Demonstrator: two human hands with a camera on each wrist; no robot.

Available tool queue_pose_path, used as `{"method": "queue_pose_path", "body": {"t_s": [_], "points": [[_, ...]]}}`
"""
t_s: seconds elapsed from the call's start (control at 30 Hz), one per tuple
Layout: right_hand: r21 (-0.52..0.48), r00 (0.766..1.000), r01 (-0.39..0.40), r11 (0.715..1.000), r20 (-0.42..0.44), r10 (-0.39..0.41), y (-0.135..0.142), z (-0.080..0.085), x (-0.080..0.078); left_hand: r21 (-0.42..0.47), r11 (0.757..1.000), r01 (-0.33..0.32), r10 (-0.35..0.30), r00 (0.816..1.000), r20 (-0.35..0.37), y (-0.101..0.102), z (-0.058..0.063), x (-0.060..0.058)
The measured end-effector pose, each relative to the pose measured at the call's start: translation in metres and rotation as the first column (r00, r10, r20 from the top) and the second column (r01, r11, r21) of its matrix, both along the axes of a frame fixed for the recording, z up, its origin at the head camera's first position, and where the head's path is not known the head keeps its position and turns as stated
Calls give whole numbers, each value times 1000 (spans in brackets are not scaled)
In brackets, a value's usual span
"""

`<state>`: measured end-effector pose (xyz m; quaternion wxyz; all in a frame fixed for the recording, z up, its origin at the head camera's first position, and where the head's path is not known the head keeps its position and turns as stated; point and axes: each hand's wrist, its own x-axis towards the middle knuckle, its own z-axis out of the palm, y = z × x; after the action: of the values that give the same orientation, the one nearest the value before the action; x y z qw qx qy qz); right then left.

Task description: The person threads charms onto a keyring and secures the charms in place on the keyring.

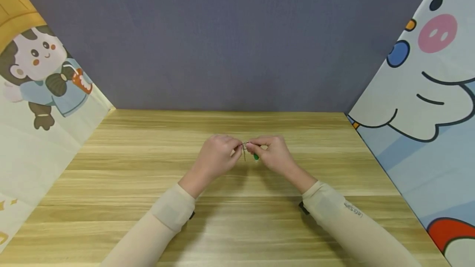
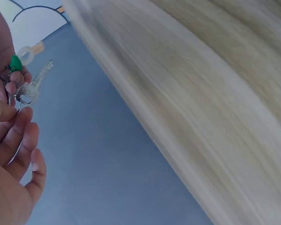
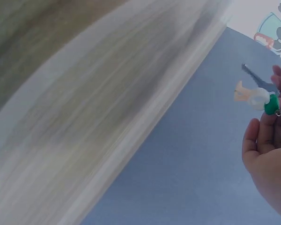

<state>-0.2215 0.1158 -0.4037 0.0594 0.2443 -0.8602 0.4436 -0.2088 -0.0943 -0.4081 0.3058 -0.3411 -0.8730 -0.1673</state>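
Note:
A silvery metal key [image 2: 33, 88] hangs from a thin metal key ring [image 2: 9, 97] held between both hands, above the table. My left hand [image 1: 219, 153] pinches the ring with thumb and index fingertip, right beside the key's head; its other fingers are loosely bent. From the other side, my right hand [image 1: 272, 153] pinches the ring between thumb and index finger. A charm with a green piece [image 3: 271, 104], a whitish loop [image 3: 258, 98] and a peach-coloured end [image 3: 242, 92] dangles below the right fingertips. The fingertips partly hide the ring.
The wood-grain table [image 1: 237, 226] lies beneath both forearms. A dark grey panel [image 1: 230, 40] stands along its far edge. Cartoon-printed panels rise at the left [image 1: 22, 143] and right [image 1: 400, 143]. Dark wrist devices [image 1: 304, 208] show under the pale sleeves.

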Motion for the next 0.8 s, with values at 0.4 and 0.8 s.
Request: {"method": "queue_pose_path", "body": {"t_s": [0.4,0.8], "points": [[-78,1000,1,997,20,0,2,-3,0,47,999,-12,15,997,-71,5,-4,-1],[-274,975,85,958,219,-24,2,-2,2,333,943,-1,-51,988,147,10,-2,1]]}}
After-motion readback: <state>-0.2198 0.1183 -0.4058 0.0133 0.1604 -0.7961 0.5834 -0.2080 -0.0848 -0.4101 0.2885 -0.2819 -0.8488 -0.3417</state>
